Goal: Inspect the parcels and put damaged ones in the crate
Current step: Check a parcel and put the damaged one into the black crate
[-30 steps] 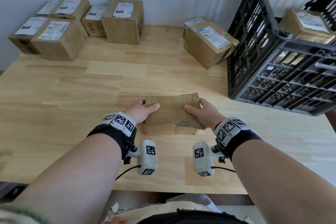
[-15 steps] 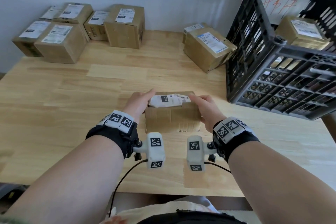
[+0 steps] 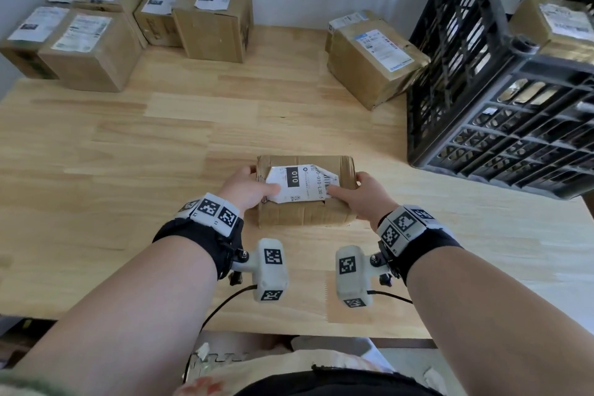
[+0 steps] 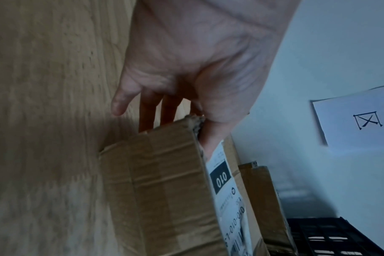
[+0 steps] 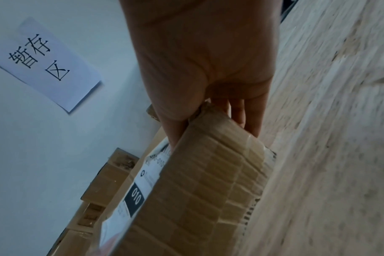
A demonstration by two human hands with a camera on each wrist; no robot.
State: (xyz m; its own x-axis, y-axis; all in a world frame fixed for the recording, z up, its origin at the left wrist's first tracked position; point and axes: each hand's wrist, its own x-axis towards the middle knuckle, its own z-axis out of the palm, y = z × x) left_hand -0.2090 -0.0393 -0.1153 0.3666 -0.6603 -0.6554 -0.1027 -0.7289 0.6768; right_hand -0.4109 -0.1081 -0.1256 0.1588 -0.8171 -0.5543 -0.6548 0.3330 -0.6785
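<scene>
A small brown cardboard parcel [image 3: 305, 214] lies low at the table's near middle; I cannot tell whether it touches the wood. Its top carries a torn, creased white label [image 3: 299, 182] printed "010". My left hand [image 3: 254, 185] grips the left end, thumb on the label, fingers down the side. My right hand [image 3: 361, 194] grips the right end the same way. In the left wrist view, the parcel [image 4: 164, 190] has a frayed corner by my left hand [image 4: 197, 69]. In the right wrist view, my right hand [image 5: 204, 60] holds the parcel [image 5: 208, 190], whose face is ridged and crumpled. The black crate [image 3: 501, 112] stands at right.
A labelled parcel [image 3: 556, 26] sits inside the crate. Another parcel [image 3: 369, 58] leans against the crate's left wall. Several labelled parcels [image 3: 212, 16] are grouped at the table's [image 3: 128, 154] back left by the wall. A paper sign [image 5: 44, 57] hangs on the wall.
Both hands have rolled the parcel from its plain brown face to the labelled face, which now points up. The parcel has come down closer to the table.
</scene>
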